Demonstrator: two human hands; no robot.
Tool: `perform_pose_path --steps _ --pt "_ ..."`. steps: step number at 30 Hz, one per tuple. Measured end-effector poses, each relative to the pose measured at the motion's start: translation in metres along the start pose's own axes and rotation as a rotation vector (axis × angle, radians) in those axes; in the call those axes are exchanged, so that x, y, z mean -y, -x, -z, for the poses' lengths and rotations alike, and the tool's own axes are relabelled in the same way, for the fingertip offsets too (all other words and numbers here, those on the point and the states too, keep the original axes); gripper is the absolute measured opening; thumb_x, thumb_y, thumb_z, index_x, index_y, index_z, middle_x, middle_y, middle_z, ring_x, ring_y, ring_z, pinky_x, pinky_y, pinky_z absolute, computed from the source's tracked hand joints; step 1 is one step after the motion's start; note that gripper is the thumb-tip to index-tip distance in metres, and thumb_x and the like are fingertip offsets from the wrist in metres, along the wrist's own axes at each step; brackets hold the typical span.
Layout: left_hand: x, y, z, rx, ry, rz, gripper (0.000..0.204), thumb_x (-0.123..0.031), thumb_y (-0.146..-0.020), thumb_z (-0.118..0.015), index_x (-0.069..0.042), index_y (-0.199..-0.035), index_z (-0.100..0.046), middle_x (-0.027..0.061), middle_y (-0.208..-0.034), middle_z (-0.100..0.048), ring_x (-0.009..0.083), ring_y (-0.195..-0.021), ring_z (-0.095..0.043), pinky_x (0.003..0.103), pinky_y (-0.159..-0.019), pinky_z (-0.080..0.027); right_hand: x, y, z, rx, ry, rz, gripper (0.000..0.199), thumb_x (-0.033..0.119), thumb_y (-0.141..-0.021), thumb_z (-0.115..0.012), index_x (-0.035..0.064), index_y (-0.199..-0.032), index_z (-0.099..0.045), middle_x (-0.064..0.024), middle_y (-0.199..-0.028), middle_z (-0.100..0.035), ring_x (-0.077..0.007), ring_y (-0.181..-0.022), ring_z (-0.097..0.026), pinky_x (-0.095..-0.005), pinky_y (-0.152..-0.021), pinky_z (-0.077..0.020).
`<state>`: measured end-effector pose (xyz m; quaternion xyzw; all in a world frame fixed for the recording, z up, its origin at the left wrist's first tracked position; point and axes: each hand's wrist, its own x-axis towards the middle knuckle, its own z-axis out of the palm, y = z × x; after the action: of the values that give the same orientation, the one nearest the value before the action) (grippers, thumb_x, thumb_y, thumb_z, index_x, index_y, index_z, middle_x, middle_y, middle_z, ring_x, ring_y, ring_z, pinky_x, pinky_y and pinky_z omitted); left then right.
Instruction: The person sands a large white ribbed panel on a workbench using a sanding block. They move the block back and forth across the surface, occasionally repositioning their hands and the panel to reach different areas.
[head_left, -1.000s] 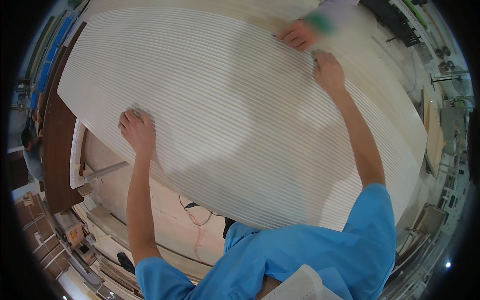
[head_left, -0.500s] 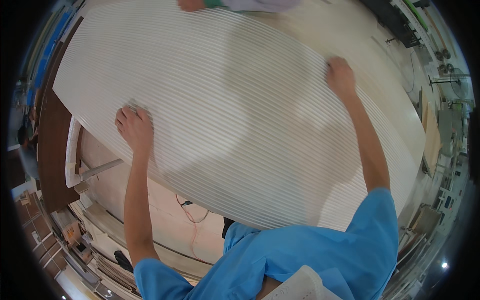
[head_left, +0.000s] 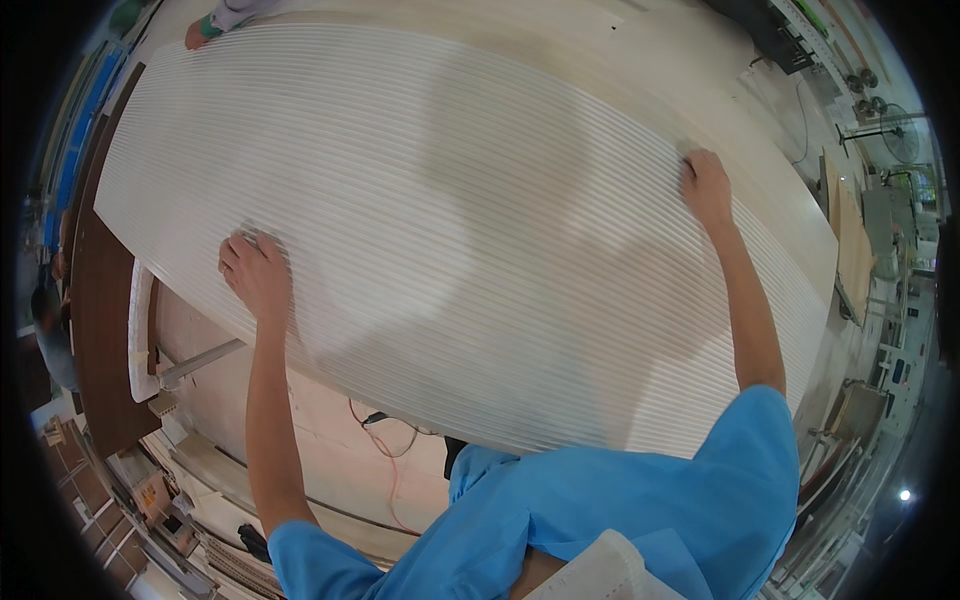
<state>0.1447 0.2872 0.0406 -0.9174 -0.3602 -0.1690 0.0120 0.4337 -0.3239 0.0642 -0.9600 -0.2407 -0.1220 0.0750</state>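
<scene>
A large white panel with fine parallel ribs (head_left: 400, 240) spreads out in front of me. On its left part rests my left hand (head_left: 257, 275), fingers bent and drawn in over the ribs; a small greyish patch shows at the fingertips, too blurred to name. Far to the right, my right hand (head_left: 708, 190) is closed like a fist at the panel's far edge, and whatever its fingers hold is hidden. Another person's hand (head_left: 197, 38) with a green cuff touches the far left edge of the panel.
A dark brown board (head_left: 110, 340) stands left of the panel, beside a white curved-edged piece (head_left: 143, 330). Below lie an orange cable (head_left: 393, 480) and a metal bar (head_left: 205, 362). A fan (head_left: 898, 135) stands at the far right.
The other person's hand has moved left along the far edge. My left hand has slid slightly nearer and left; my right hand shows a little nearer and farther right. The view has shifted slightly.
</scene>
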Motion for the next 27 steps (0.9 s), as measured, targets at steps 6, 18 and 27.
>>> perform_pose_path --steps 6,18,27 --pt "-0.002 -0.002 -0.001 0.068 -0.046 0.043 0.045 -0.029 -0.101 -0.048 0.006 -0.13 -0.049 0.0262 -0.139 -0.047 0.0457 -0.131 -0.044 0.055 -0.109 -0.038 0.072 -0.074 -0.042 -0.036 -0.009 0.142 0.014 0.007 -0.083 -0.06 0.0043 -0.097 -0.063 -0.0162 -0.104 -0.066 -0.0367 -0.104 -0.062 -0.0485 -0.088 -0.0535" --pt "-0.002 0.0 0.005 0.021 0.036 -0.007 0.047 -0.03 -0.101 -0.048 0.005 -0.131 -0.049 0.026 -0.139 -0.047 0.0473 -0.132 -0.042 0.055 -0.109 -0.038 0.118 -0.094 -0.051 -0.075 -0.255 0.181 0.014 0.01 -0.088 -0.061 0.0041 -0.099 -0.067 -0.0165 -0.106 -0.067 -0.0374 -0.105 -0.062 -0.0484 -0.09 -0.0525" --pt "-0.008 -0.001 0.003 -0.005 -0.014 0.012 0.044 -0.029 -0.101 -0.047 0.006 -0.127 -0.051 0.0268 -0.137 -0.048 0.0464 -0.129 -0.046 0.055 -0.106 -0.04 0.094 -0.06 -0.029 -0.113 -0.136 0.181 0.018 0.006 -0.086 -0.058 0.0025 -0.103 -0.064 -0.0156 -0.102 -0.065 -0.0367 -0.099 -0.062 -0.0482 -0.086 -0.052"
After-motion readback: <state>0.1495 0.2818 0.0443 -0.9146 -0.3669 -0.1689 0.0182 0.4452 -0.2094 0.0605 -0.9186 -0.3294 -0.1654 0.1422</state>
